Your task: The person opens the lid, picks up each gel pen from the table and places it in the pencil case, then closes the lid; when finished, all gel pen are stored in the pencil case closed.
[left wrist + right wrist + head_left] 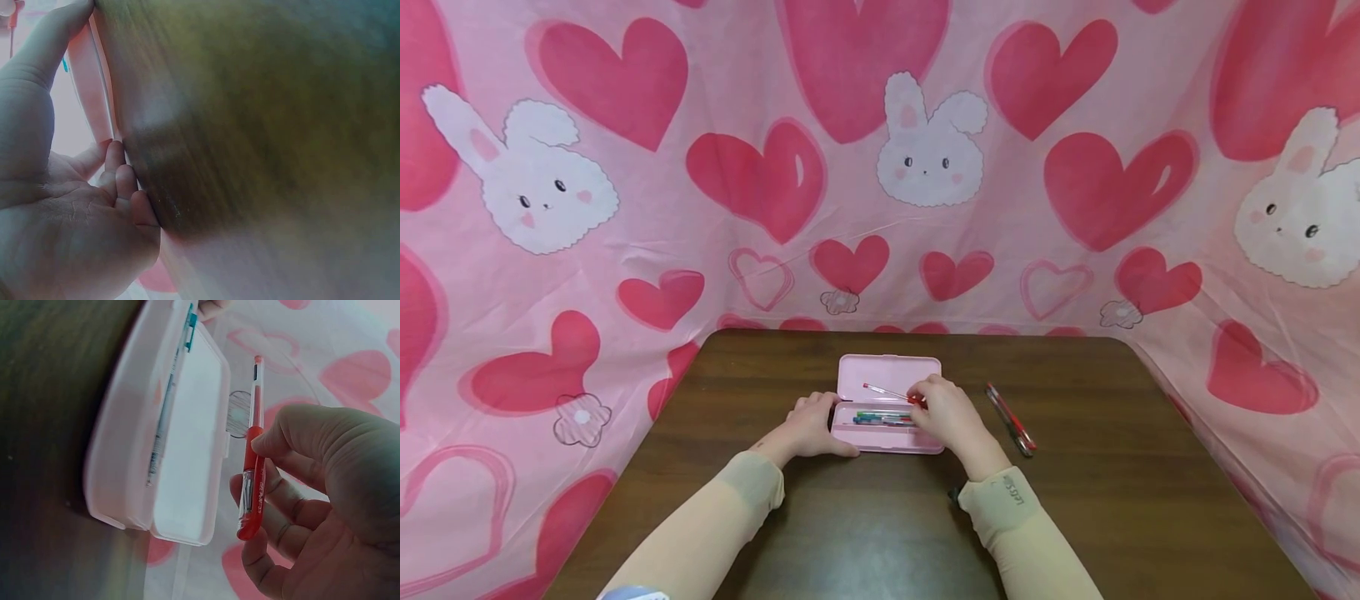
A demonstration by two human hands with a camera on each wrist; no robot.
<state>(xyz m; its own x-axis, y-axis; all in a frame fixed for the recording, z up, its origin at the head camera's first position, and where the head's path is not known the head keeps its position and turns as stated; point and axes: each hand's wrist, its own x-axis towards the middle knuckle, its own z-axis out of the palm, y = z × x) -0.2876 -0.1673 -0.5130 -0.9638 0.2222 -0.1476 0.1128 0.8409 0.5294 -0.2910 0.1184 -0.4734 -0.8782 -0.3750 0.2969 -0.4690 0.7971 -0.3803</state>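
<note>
A pink pencil case (889, 447) lies on the table with its lid (887, 371) raised at the back. My left hand (811, 427) grips its left end, thumb at the front corner and fingers behind; in the left wrist view, fingertips (125, 178) meet the case's edge. Several pens (880, 419) with green, blue and dark parts lie inside. Above the case's right part, my right hand (951, 410) pinches a red gel pen (252, 450) between thumb and fingers. Its clear barrel tilts up past the fingertips, and its red cap end sits near the palm.
To the right of the case, a red pen (1013, 421) and a darker pen (1021, 442) lie side by side on the brown wooden table (865, 525). A pink cloth (850, 225) with hearts and rabbits hangs behind the table and on both sides.
</note>
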